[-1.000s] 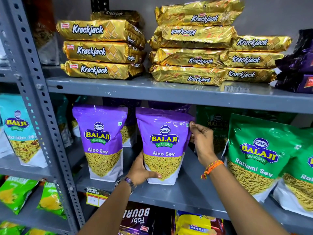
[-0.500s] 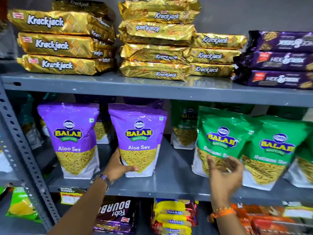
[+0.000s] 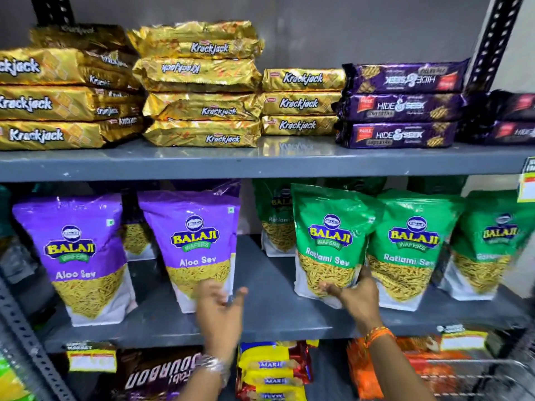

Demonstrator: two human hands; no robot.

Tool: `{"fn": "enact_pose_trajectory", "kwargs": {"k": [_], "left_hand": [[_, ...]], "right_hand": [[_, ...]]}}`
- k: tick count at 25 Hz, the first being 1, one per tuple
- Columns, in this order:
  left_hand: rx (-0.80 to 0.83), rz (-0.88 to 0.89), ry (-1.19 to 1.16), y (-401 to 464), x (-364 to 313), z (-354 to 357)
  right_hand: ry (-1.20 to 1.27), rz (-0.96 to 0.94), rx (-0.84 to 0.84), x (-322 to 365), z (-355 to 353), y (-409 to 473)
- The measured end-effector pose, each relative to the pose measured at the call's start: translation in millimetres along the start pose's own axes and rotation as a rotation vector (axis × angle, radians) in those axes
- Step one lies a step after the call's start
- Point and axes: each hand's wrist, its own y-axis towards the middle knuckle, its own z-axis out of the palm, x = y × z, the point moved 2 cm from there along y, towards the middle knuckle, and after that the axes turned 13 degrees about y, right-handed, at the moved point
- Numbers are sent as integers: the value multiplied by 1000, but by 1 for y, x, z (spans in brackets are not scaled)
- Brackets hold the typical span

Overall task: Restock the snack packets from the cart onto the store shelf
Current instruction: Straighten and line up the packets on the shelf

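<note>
Two purple Aloo Sev packets [image 3: 73,256] [image 3: 197,244] stand upright on the middle shelf [image 3: 269,311]. To their right stand several green Ratlami Sev packets, the nearest one [image 3: 330,241] beside another [image 3: 411,250]. My left hand [image 3: 221,311] hovers open just in front of the second purple packet's lower right corner and holds nothing. My right hand [image 3: 354,299] lies against the lower front of the nearest green packet, fingers spread across it and thumb up along its right edge. More packets stand behind in a back row.
Gold Krackjack packs [image 3: 199,111] and purple Hide & Seek packs [image 3: 402,107] are stacked on the upper shelf [image 3: 260,163]. Biscuit packs [image 3: 272,369] fill the shelf below. A wire cart [image 3: 477,377] shows at the bottom right, and a slotted upright [image 3: 20,328] at the left.
My view has shifted right. My left hand has let go of the purple packet and pulled back. My right hand has moved onto the nearest green packet's lower front.
</note>
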Motion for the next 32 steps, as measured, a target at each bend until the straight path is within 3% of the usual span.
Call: {"fn": "enact_pose_trajectory", "kwargs": {"k": [3,5,7,10,12,14,15,16,18,21,25,32], "left_hand": [[588,28,23,-7,-12,74],[765,59,77,3,-10,100],[836,109,72,12,-6,111],[811,145,36,18,-2,112],[781,136,0,20,1,113],[778,147,-7,21,0,112],[780,137,-6,22,1,113],[779,124,-7,24,1,112],[783,110,-11,25,-2,112],[791,95,-25,27,-4,114],[792,92,18,27,-1,113],[798,80,14,29,1,118]], "right_hand": [[65,12,169,-1,-5,14],[117,14,313,4,-1,13],[143,28,432,15,7,8],[276,26,401,6,8,8],[261,-110,90,-6,-17,-1],[234,-176,-402,-8,-46,-17],[158,-208,-567,-6,-58,-22],[117,-239,-623,-4,-65,-24],[-57,-181,-569,-1,-74,-13],[-80,-114,-423,-9,-78,13],[-49,-159,-471,-16,-72,14],[1,-166,-392,-14,-70,13]]}}
